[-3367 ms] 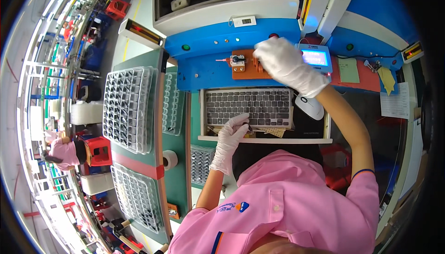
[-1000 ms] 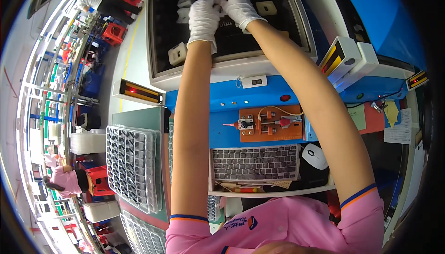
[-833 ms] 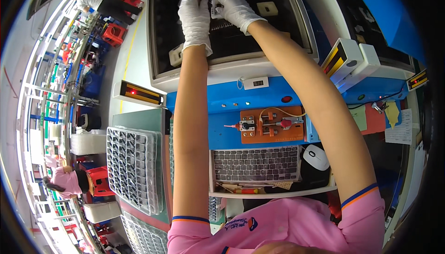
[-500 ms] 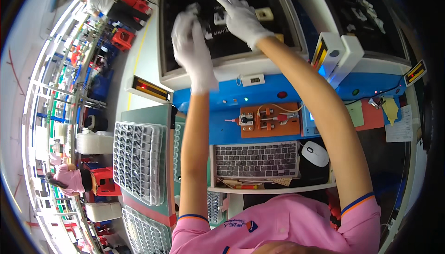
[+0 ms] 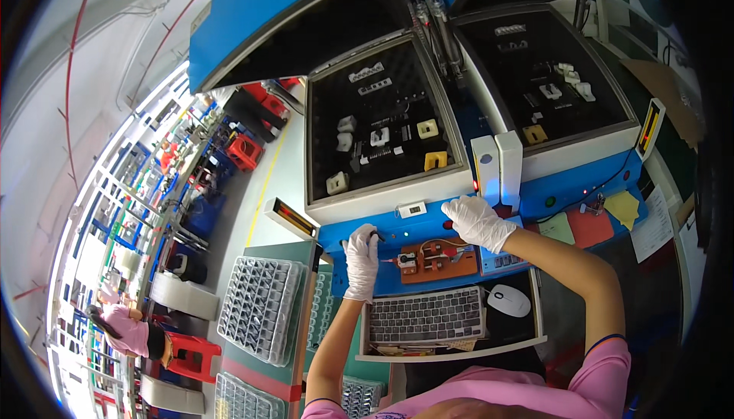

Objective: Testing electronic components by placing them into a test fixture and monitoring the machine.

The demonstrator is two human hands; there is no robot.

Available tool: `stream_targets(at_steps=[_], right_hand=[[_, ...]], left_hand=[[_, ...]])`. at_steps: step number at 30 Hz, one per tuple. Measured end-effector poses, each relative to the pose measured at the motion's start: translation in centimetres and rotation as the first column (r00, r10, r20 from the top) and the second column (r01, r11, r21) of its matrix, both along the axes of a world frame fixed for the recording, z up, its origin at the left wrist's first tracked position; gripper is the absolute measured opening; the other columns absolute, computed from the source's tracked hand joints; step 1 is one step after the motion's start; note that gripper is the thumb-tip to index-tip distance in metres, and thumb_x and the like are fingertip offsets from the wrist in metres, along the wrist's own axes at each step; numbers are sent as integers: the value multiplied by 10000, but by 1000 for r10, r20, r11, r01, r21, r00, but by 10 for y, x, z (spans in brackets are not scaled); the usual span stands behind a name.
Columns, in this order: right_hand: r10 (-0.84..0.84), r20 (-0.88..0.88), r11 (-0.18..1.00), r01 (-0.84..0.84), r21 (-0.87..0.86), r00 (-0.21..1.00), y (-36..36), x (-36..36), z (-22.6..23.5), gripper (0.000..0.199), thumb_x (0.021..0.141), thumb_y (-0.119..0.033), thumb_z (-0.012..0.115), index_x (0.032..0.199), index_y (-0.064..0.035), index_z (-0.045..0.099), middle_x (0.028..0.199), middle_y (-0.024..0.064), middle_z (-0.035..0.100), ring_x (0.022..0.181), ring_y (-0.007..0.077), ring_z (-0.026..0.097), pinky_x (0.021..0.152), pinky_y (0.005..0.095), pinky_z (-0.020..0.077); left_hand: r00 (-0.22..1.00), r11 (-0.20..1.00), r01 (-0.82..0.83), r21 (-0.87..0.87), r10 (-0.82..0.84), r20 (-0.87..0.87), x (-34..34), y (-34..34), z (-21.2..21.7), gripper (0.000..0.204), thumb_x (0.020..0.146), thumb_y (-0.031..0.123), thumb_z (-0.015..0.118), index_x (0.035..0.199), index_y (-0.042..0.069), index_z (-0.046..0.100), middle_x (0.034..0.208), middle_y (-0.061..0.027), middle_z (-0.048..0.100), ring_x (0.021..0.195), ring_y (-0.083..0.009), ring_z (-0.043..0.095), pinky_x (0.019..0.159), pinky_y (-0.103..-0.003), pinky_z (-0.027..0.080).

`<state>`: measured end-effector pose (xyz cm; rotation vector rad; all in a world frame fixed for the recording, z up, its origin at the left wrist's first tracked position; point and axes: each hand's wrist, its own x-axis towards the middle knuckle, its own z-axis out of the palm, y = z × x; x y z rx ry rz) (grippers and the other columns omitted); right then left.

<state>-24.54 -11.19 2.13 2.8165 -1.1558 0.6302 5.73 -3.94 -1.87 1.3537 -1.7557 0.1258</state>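
Observation:
My left hand (image 5: 362, 261), in a white glove, is at the left part of the blue front panel (image 5: 424, 224), its fingers bent together. A small dark thing shows at the fingertips; I cannot make out what it is. My right hand (image 5: 479, 222), also gloved, lies against the panel farther right with curled fingers, next to a red button (image 5: 449, 225). What its fingers touch is hidden. Beyond the hands, a black foam bed (image 5: 336, 105) in a pale frame carries small white, cream and yellow blocks, including a yellow block (image 5: 435, 160). Its blue lid (image 5: 252, 21) stands raised.
Between the hands sits a brown fixture (image 5: 439, 262). Nearer are a keyboard (image 5: 427, 316) and a mouse (image 5: 509, 301) on a drawer. Clear plastic trays (image 5: 258, 306) are stacked at left. A second black bed (image 5: 550, 60) stands at right, past white posts (image 5: 497, 163).
Both hands have come back from over the black bed to the blue panel. The right hand's pointing finger is now curled in. The view has tilted up, showing the raised lids.

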Motion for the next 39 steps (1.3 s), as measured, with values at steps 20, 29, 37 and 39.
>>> stream_targets(at_steps=[20, 29, 37, 39], right_hand=[[445, 166, 895, -445, -38, 880, 32, -14, -10, 270, 882, -205, 741, 1075, -56, 626, 1018, 110, 634, 991, 307, 586, 863, 427, 458], [416, 282, 899, -437, 14, 865, 22, -6, -18, 126, 900, -147, 736, 850, -82, 640, 824, 60, 619, 780, 265, 567, 763, 398, 446], [377, 359, 907, -420, 45, 854, 24, -9, -19, 186, 877, -182, 777, 802, -81, 639, 796, 55, 617, 767, 267, 558, 740, 399, 450], [373, 337, 911, -411, 46, 865, 26, -10, -19, 205, 866, -203, 792, 806, -77, 641, 800, 55, 619, 770, 267, 556, 737, 399, 452]], left_hand=[[544, 942, 142, 305, 183, -819, 51, 154, 140, 241, 956, 164, 695, 1175, 67, 668, 1144, -32, 677, 1076, -118, 615, 961, -276, 485], [673, 761, -437, 480, 631, -387, 160, 176, 134, 234, 899, 193, 726, 1062, 25, 734, 928, -102, 728, 880, -226, 670, 823, -365, 515], [630, 549, -756, 356, 759, 167, 160, 164, 115, 333, 845, 327, 717, 957, 15, 752, 939, -230, 717, 937, -398, 690, 843, -462, 543], [621, 527, -749, 401, 769, 151, 160, 161, 118, 334, 841, 338, 716, 955, 26, 758, 938, -227, 721, 941, -393, 692, 851, -464, 540]])
